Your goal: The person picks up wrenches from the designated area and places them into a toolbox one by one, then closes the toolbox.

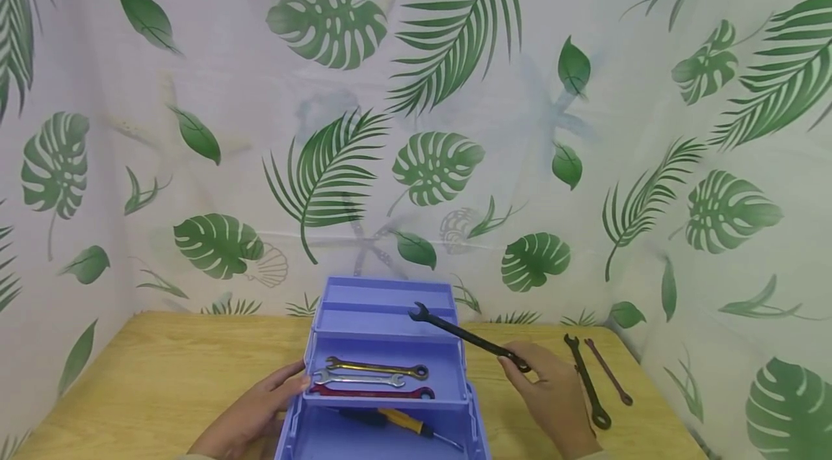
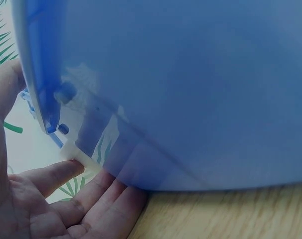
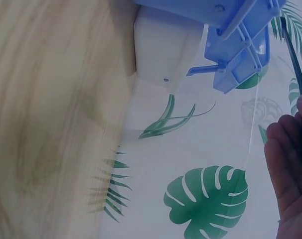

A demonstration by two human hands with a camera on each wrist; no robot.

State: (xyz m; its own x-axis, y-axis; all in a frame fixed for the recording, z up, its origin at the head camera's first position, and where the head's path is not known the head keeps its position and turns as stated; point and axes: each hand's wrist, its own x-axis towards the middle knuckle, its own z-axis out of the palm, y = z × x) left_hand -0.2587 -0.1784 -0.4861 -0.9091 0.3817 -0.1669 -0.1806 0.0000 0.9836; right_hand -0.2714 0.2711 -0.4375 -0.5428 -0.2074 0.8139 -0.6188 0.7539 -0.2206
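Note:
My right hand pinches a black combination wrench near its ring end, the open jaw pointing up and left over the toolbox. In the right wrist view the wrench shaft rises from the fingers. At the left side of the blue toolbox is my left hand, touching the raised tray's edge; in the left wrist view its fingers lie extended along the side wall. The tray holds a gold wrench, a silver open-end wrench and a red wrench.
A yellow-and-black screwdriver lies in the toolbox's lower compartment. Another black wrench and a thin dark red wrench lie on the wooden table at the right. A leaf-patterned curtain hangs behind the table.

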